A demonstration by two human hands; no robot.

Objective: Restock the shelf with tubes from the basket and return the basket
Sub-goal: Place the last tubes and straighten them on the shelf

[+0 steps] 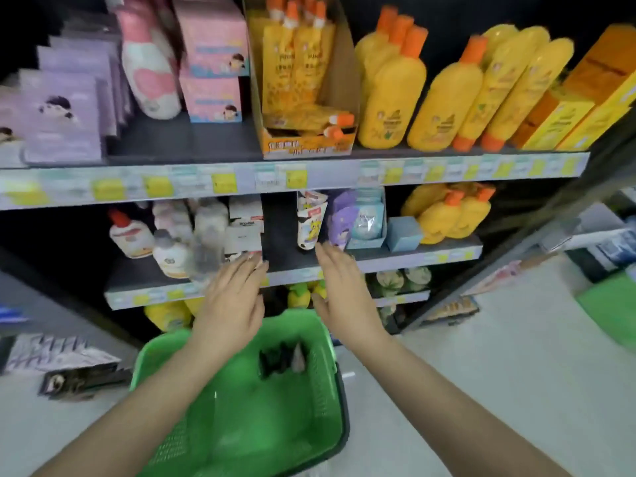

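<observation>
Tube (310,220) beside bare shelf (280,228) gap, flat empty hands flanking.

Green perforated plastic basket (192,438), glossy bottles (444,108)

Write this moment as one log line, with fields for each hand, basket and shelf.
left hand: open, empty | right hand: open, empty | green basket: below hands, dark items inside | shelf: gap ahead

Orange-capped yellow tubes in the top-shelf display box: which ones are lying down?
The two tubes at the box's front bottom, caps pointing right; the others behind stand upright, caps up.
</observation>
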